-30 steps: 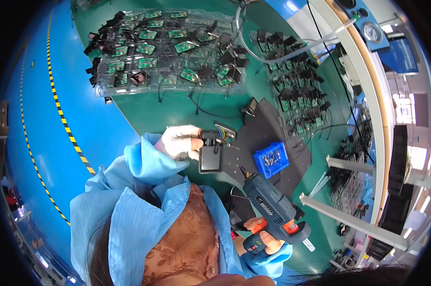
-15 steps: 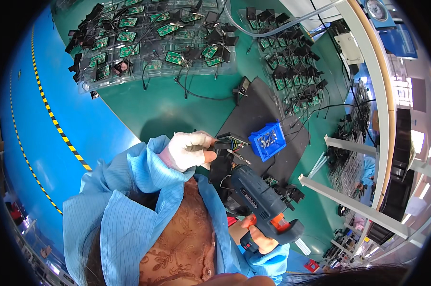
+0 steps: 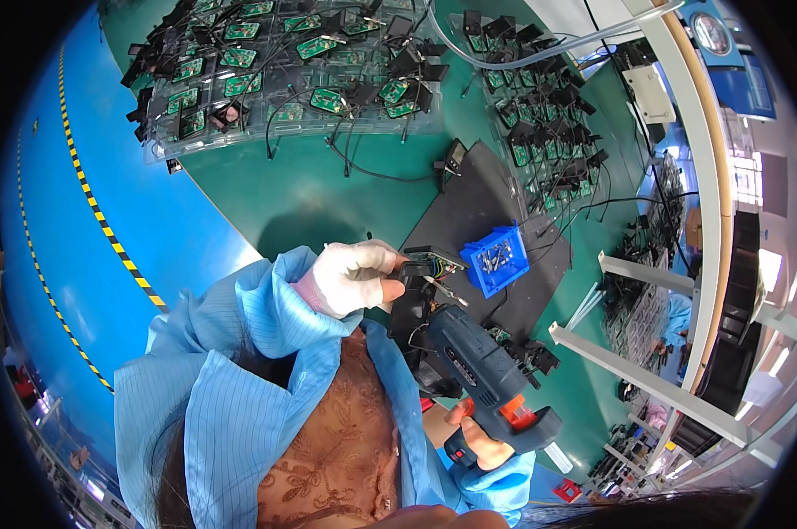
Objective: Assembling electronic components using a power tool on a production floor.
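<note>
My left hand (image 3: 350,278), in a white glove with bare fingertips, is closed on a small black plastic housing (image 3: 413,269). Coloured wires and the edge of a circuit board show at the housing's open side. My right hand (image 3: 485,443) grips the handle of a dark glue gun (image 3: 482,361) with an orange trigger, fingers wrapped round it. A clear glue stick (image 3: 558,457) juts from its rear. The gun's nozzle points up toward the housing, just below it; whether they touch I cannot tell. A thin light-coloured piece with a metal tip (image 3: 447,291) lies beside the housing.
A blue bin (image 3: 484,275) of small metal parts stands on a black mat (image 3: 539,282). Clear trays (image 3: 284,128) of green circuit boards with black parts and cables cover the far table. Whitish sticks (image 3: 584,306) lie at right near a pale metal frame (image 3: 649,383).
The view has shifted slightly, so the far trays sit a little to the right and lower. Both hands keep their grips, and the housing and glue gun have barely moved.
</note>
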The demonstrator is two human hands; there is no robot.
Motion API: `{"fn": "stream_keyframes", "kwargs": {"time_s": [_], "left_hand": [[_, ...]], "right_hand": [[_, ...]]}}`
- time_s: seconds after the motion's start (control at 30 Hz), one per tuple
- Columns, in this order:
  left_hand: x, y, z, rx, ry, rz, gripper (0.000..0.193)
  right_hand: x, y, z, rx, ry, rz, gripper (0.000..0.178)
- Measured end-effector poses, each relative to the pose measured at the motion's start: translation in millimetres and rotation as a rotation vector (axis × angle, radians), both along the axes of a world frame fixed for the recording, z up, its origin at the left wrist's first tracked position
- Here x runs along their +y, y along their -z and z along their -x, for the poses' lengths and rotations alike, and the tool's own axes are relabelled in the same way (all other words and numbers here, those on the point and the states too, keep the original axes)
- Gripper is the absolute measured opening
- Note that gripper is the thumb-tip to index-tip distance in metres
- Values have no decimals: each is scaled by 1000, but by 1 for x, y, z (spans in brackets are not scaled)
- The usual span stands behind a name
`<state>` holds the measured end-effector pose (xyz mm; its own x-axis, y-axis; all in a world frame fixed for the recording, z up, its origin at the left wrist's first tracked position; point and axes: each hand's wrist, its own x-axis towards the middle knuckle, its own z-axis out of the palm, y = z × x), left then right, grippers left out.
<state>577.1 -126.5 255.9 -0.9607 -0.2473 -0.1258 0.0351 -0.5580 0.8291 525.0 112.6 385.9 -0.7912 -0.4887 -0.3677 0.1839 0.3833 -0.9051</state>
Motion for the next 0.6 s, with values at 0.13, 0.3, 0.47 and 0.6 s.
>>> {"fn": "stream_keyframes", "kwargs": {"time_s": [0.13,0.3,0.47,0.6], "left_hand": [[-2,-3,1,-4,-3,31,28],[0,-5,1,-3,-14,0,28],[-2,-9,2,-56,-3,114,25],[-3,-8,1,-29,32,157,27]], "right_hand": [[-2,-4,1,74,-63,-63,19],[6,-4,6,234,-267,-262,17],[3,-6,5,82,-169,-351,15],[8,-4,7,130,-203,-301,15]]}}
